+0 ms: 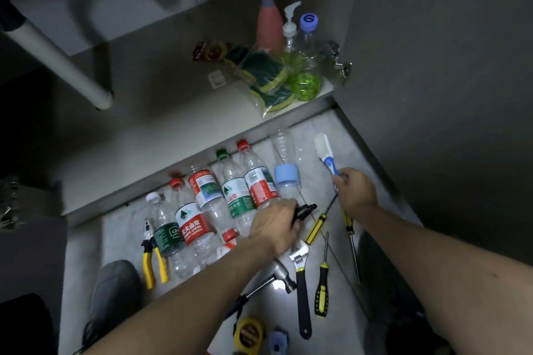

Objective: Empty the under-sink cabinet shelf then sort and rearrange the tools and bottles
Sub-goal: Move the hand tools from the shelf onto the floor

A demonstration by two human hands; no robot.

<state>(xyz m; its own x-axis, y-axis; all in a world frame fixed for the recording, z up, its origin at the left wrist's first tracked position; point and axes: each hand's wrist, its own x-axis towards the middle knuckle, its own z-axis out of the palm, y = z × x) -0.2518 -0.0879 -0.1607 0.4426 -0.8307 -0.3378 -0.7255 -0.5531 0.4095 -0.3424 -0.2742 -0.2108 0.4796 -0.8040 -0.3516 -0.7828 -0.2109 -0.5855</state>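
**Hands over tools and bottles on the floor by an open sink cabinet**

Floor (317,334) of pale tile lies in front of the cabinet shelf (173,112). The left hand (277,225) has its fingers curled round a small black object (305,210), which pokes out to the right of the fist; what it is cannot be told. The right hand (356,189) grips the handle of a blue and white brush (324,150), whose white head points toward the shelf.

Water bottles (213,202) lie side by side on the floor, left of the left hand, with red, green and white caps. A clear bottle with a pale blue cap (284,166) lies between them and the brush. Yellow pliers (153,256) lie at the row's left end.

Below the hands lie three screwdrivers (322,279), a wrench (301,279), a hammer (277,277) and, at the bottom edge, a tape measure (249,334).

On the shelf, in its right corner, stand a pink sprayer (269,23), a pump bottle (290,26) and a clear bottle with green liquid (307,78). A bag of sponges (265,81) lies just beside them. A white pipe (57,57) slants down at the left.
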